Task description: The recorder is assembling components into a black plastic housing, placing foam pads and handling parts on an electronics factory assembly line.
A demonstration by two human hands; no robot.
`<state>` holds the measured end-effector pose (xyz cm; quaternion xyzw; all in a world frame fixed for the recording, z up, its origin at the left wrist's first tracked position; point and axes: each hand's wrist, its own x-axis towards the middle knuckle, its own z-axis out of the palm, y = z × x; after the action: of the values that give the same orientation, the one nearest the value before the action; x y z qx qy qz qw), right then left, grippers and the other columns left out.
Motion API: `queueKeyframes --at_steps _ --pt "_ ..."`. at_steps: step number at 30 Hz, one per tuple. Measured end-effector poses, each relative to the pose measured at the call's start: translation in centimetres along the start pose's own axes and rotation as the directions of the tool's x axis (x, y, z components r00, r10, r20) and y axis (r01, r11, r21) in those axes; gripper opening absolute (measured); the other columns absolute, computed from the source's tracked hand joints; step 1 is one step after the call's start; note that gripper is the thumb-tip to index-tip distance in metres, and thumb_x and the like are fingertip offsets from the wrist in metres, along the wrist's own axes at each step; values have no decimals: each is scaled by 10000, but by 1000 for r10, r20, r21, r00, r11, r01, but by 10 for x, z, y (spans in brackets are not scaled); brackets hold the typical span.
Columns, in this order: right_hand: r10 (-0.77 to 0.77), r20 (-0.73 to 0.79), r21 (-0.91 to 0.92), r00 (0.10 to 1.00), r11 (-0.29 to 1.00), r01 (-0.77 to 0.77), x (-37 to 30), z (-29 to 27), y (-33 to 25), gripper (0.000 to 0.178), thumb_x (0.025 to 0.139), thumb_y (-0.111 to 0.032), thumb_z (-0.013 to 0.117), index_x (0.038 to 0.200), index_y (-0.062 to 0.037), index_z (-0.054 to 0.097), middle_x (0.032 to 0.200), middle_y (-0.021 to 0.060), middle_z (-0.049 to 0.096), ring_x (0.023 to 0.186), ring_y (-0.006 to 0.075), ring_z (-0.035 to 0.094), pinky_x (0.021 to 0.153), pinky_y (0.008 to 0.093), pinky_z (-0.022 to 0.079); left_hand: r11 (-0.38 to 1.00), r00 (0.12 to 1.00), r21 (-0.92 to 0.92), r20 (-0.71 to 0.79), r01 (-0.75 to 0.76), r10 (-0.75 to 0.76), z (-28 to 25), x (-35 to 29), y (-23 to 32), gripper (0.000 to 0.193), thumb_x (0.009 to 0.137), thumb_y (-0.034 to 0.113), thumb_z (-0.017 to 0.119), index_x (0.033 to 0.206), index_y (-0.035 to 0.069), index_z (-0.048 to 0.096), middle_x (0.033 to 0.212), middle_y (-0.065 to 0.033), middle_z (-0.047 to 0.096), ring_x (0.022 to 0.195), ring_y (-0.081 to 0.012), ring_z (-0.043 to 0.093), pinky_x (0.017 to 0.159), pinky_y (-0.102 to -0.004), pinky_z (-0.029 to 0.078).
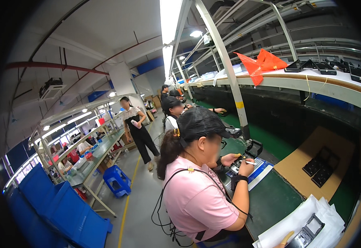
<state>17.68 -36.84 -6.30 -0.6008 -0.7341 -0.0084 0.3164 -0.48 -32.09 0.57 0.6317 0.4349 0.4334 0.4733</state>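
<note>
At the lower right edge, part of my left hand (pixel 286 239) shows, a finger with a yellowish cover on its tip. It presses against the left side of a black plastic housing (pixel 314 226) with a rectangular opening; the rest of this hand is cut off by the picture's edge. White foam sheets (pixel 277 234) lie under and around the housing on the green bench (pixel 267 206). My right hand is out of the picture.
A co-worker in pink (pixel 201 190) sits close by, working on a small device with a white pen-like tool (pixel 250 163). Black parts (pixel 321 167) rest on cardboard (pixel 298 155). Above is a shelf (pixel 333 84) with an orange bag (pixel 261 64). Blue bins (pixel 71 211) stand left.
</note>
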Motion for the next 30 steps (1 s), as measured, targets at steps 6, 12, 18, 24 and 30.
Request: queueKeyframes --at_steps 6,12,18,24,30 --pt "-108 -136 42 985 993 114 -9 -18 8 398 809 -273 517 1139 -50 515 1170 210 468 1102 336 434 937 425 337 906 990 407 121 -115 71 24 2 -7 635 744 217 595 1299 107 308 1109 -277 393 892 -412 493 773 -436 425" --pt "-216 65 336 974 924 183 -12 -38 -10 201 763 -119 591 960 -87 612 969 120 579 978 297 528 850 391 423 872 998 490 55 3 -34 11 -1 -3 683 725 230 642 1317 143 313 1113 -265 402 904 -415 495 774 -430 439" --pt "30 473 651 880 661 -373 -18 -137 -19 237 787 -194 602 975 -49 608 949 120 617 914 231 577 804 341 452 873 993 488 109 -11 -49 13 4 -25 717 716 236 665 1326 142 300 1152 -261 392 994 -420 473 820 -435 434" --pt "-116 225 134 967 987 87 52 -277 -17 263 721 -42 601 973 -118 612 896 67 620 807 219 592 748 303 466 812 990 576 144 -91 8 22 -2 -30 747 708 310 668 1337 211 278 1159 -264 396 996 -418 475 791 -454 444" --pt "-389 -181 12 903 917 398 252 -315 -57 191 749 19 520 902 -42 616 844 111 606 778 231 590 686 296 471 844 994 532 108 -69 13 11 5 -23 733 712 281 667 1334 198 288 1158 -251 399 1000 -402 474 826 -438 428"
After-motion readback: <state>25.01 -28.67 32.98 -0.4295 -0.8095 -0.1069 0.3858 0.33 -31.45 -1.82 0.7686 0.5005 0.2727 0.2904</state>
